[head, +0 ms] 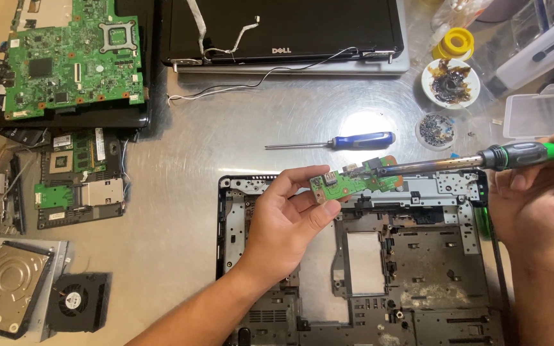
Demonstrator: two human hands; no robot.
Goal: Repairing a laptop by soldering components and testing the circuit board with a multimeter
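Note:
My left hand [290, 218] pinches a small green circuit board [354, 181] by its left end and holds it level above an open laptop base [360, 275]. In my right hand [537, 205] is a soldering iron [514, 155] with a green and black handle. Its metal tip reaches left and touches the right part of the small board. The laptop base is black and grey, stripped of its parts, and lies under both hands.
A blue-handled screwdriver [338, 142] lies on the metal table behind the board. A laptop lid [283, 29] with loose wires lies at the back, a green motherboard [75, 57] back left, a hard drive [8, 295] and fan [75, 301] front left. Small dishes [450, 82] and a clear box [540, 114] are back right.

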